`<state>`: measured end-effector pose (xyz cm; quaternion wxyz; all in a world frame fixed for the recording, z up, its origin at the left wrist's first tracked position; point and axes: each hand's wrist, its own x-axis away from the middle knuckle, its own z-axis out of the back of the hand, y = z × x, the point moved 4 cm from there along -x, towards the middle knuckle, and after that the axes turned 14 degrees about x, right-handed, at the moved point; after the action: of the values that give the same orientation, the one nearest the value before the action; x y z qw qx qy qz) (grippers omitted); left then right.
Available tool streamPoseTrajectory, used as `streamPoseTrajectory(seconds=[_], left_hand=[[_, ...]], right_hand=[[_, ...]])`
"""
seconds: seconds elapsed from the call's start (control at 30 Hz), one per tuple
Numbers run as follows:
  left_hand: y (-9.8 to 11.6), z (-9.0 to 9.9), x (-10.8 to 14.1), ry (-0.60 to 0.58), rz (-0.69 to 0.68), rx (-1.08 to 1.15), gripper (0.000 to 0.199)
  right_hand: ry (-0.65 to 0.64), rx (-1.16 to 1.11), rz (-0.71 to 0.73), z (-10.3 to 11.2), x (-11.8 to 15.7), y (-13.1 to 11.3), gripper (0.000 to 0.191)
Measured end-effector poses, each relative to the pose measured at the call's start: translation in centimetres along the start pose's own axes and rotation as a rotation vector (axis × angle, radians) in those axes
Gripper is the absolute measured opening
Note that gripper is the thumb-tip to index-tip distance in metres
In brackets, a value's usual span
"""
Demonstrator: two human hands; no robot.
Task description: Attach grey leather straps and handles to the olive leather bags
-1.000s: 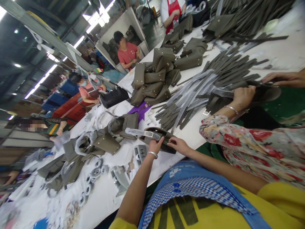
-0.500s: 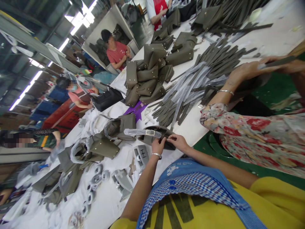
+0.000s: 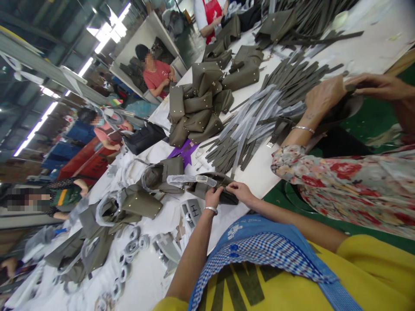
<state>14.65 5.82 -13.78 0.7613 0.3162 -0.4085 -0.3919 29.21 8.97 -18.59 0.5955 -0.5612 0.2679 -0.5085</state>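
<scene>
An olive-grey handbag (image 3: 198, 188) lies on the table's near edge in front of me. Its strap (image 3: 181, 179) is wrapped in clear film and carries a pale metal buckle (image 3: 201, 178). My left hand (image 3: 213, 198), with a bangle on the wrist, is closed on the bag's upper edge. Close beside it on the right, my right hand (image 3: 240, 191) pinches the same edge. The fingertips nearly meet, and whatever small part lies between them is too small to make out.
Olive handbags (image 3: 197, 103) are piled beyond, beside many loose straps (image 3: 256, 116). Film-wrapped rolls (image 3: 132, 244) and more bags (image 3: 142, 201) lie left. A co-worker's floral sleeve (image 3: 343, 181) and hands (image 3: 326, 97) are close on my right. Other people work across the table (image 3: 149, 268).
My hands stay on the handbag's edge with only a slight shift. The co-worker on the right has moved their hands with the dark strip. The view has tilted a little.
</scene>
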Motion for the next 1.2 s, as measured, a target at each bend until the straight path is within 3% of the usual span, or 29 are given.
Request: streamPoseTrajectory(seconds=[0.37,0.77,1.2], left_hand=[[-0.2,0.1,0.0,-0.033,0.020,0.013,0.045],[-3.0,-0.2,-1.0,-0.031,0.069,0.169,0.053],[-2.6,0.2,-1.0,-0.053,0.052,0.113,0.050]], right_hand=[[0.007,0.101,0.050,0.7,-0.4,-1.0,0.017],[-0.022,0.111,0.105,0.4,-0.2,-0.1,0.018],[-0.012,0.222,0.263,0.6,0.3,-0.4,0.015]])
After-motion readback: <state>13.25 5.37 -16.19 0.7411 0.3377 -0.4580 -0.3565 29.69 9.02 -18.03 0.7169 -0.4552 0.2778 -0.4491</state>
